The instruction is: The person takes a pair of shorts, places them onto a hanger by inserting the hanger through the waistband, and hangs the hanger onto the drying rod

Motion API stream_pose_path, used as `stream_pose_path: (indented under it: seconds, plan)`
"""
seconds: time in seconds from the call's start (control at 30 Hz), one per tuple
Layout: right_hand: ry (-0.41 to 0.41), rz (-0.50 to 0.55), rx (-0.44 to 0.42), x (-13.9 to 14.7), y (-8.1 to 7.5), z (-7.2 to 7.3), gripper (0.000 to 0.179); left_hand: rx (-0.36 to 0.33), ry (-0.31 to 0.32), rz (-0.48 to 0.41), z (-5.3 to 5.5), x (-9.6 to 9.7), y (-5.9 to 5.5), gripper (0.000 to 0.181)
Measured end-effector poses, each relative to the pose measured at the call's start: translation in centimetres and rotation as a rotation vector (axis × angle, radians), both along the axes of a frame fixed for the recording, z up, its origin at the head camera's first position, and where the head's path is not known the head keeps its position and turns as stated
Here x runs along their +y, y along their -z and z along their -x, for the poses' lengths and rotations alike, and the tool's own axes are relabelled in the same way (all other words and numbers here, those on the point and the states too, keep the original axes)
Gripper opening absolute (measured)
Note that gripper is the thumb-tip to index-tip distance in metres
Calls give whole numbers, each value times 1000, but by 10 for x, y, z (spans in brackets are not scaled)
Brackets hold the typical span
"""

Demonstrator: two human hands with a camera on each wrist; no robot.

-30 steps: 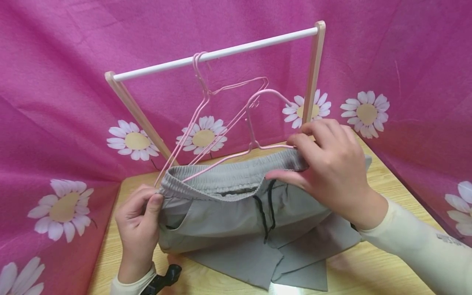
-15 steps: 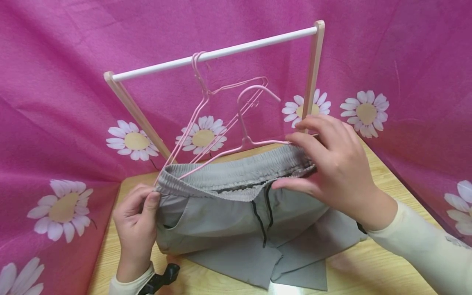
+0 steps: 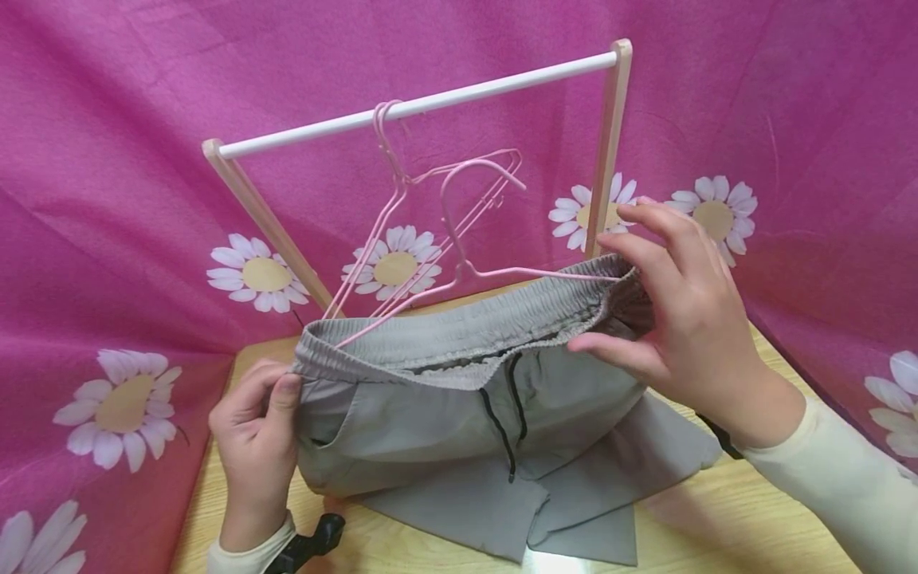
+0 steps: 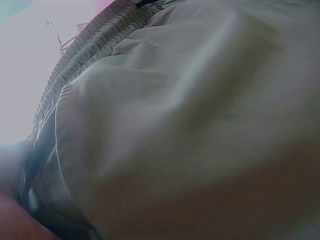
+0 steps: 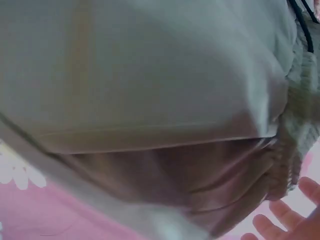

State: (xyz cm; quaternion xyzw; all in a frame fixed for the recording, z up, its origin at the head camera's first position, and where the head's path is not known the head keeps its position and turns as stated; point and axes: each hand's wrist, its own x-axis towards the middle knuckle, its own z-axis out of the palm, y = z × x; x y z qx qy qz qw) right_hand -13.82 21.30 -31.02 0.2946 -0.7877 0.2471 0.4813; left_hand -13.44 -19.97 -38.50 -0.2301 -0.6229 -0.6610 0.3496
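Note:
Grey pants (image 3: 430, 430) with a gathered elastic waistband and black drawstrings stand partly upright on the table, their legs spread toward me. A pink hanger (image 3: 466, 275) sits inside the waistband, its arms reaching both ends and its hook rising above. At the left end of the waistband, my left hand (image 3: 254, 438) pinches the fabric between thumb and fingers. My right hand (image 3: 688, 311) is at the right end with fingers spread and thumb apart, gripping nothing. In the right wrist view its fingertips lie beside the waistband edge; whether they touch it I cannot tell.
Behind the pants stands a rack with a white rail (image 3: 430, 100) and wooden posts (image 3: 610, 151). More pink hangers (image 3: 390, 187) hang from the rail. A pink daisy-print cloth (image 3: 129, 239) surrounds the wooden table (image 3: 724, 526).
My right hand has moved right and spread its fingers off the waistband. The waistband is stretched wider, and the hanger's hook has shifted left. My left hand has drawn slightly left, still pinching.

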Motion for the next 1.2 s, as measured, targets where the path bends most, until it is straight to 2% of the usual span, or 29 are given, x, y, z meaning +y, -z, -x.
stream_pose_path:
  seconds: [0.23, 0.37, 0.47, 0.73, 0.93, 1.07, 1.2]
  plan:
    - [30, 41, -149, 26, 9, 11, 79, 20, 12, -71, 1, -3, 0, 8]
    - [5, 138, -274, 37, 18, 18, 48, 24, 4, -78, 1, -3, -1, 8]
    - [-15, 200, -329, 42, 26, 22, 29, 24, -8, -81, 0, -4, -2, 8]
    - [-63, 298, -431, 45, 42, 31, 24, 30, -57, -102, -2, -9, -3, 10]
    - [-98, 399, -534, 40, 40, 40, 20, 46, -72, -144, -4, -14, -8, 11]
    - [-133, 423, -543, 37, 37, 48, 23, 52, -75, -154, -5, -15, -12, 12]
    - [-130, 432, -532, 33, 32, 55, 24, 50, -77, -157, -5, -18, -20, 13]
